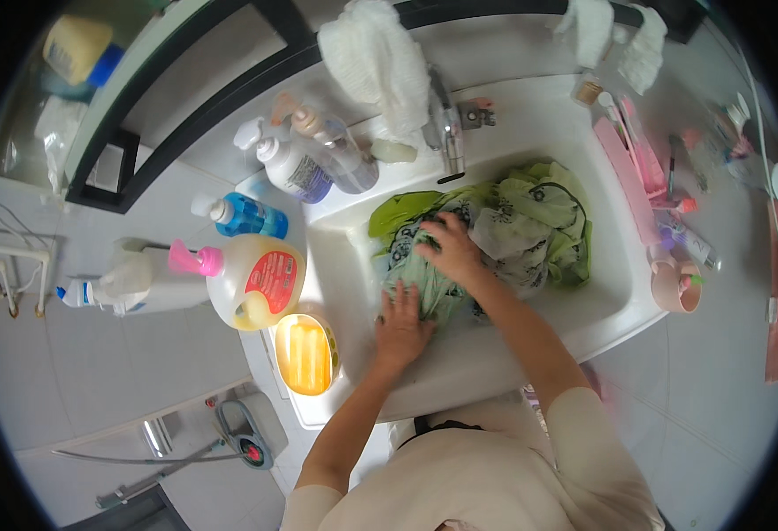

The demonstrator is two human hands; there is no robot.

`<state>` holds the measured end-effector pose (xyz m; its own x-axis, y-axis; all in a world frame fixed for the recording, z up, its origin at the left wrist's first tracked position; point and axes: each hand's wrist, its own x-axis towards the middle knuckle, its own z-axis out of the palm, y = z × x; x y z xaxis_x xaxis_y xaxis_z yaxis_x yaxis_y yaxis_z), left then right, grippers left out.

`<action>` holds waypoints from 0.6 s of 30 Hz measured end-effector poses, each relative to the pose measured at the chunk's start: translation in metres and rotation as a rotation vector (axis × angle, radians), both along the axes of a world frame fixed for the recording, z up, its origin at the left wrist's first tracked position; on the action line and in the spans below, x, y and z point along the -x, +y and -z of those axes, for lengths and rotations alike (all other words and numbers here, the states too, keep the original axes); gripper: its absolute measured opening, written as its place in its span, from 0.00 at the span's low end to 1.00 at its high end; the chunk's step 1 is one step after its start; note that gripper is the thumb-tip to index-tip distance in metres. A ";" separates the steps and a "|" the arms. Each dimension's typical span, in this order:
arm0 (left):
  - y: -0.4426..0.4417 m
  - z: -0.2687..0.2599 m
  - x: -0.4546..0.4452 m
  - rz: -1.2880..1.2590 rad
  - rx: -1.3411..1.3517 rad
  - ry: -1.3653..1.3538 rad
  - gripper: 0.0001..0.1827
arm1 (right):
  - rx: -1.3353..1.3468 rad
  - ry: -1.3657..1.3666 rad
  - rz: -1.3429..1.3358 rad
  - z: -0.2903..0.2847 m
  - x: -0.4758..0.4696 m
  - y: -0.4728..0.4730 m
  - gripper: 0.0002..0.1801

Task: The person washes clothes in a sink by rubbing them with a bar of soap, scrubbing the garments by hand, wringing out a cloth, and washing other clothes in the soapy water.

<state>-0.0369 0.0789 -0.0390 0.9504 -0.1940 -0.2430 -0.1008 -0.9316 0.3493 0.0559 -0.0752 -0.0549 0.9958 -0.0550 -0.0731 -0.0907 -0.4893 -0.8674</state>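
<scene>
A wet green and whitish cloth with dark floral patterns (pixel 515 226) lies bunched in a white sink (pixel 601 305). My left hand (pixel 403 328) rests with spread fingers on the lower left part of the cloth, near the sink's front wall. On top of the cloth, a little above and to the right, is my right hand (pixel 452 249), its fingers apart and bent. Whether any fabric is pinched under either hand's fingers is hard to tell. A chrome faucet (pixel 447 133) stands behind the cloth, with a white towel (pixel 379 66) hanging beside it.
On the left rim stand a large pump bottle (pixel 256 279), a blue bottle (pixel 253 216), a white pump bottle (pixel 292 169) and a clear one (pixel 339 149). An oval container with a yellow bar (pixel 308 355) sits nearer. A pink holder (pixel 627 179) and pink cup (pixel 674 285) line the right.
</scene>
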 end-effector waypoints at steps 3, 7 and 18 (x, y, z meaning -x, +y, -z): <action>-0.009 0.019 0.003 0.250 -0.263 0.060 0.38 | 0.567 -0.375 -0.278 0.001 0.015 0.032 0.12; 0.000 0.036 -0.006 0.370 -0.221 0.365 0.39 | 0.471 -0.614 -0.617 0.023 0.052 0.034 0.11; -0.015 0.047 -0.010 0.225 -0.136 0.162 0.35 | 0.659 0.042 -0.420 0.032 -0.020 0.061 0.05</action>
